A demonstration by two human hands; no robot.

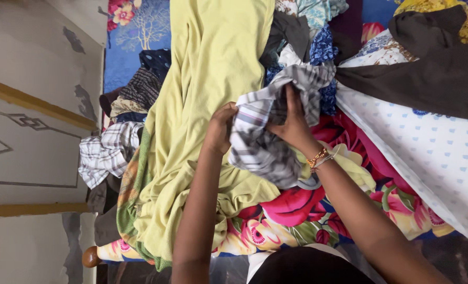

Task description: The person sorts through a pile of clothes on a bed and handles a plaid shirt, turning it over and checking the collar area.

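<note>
Head view. I see both hands raised over a bed piled with clothes. My left hand (221,129) is closed on one edge of a grey-and-white checked garment (268,131); my right hand (293,123), bangles at the wrist, has its fingers curled into the bunched folds, so the cloth hangs gathered between them, lifted just above the floral bedsheet (297,208). A yellow-green cloth (202,94) lies to the left, a white dotted fabric (428,152) to the right, and a second checked garment (108,152) at the far left edge.
</note>
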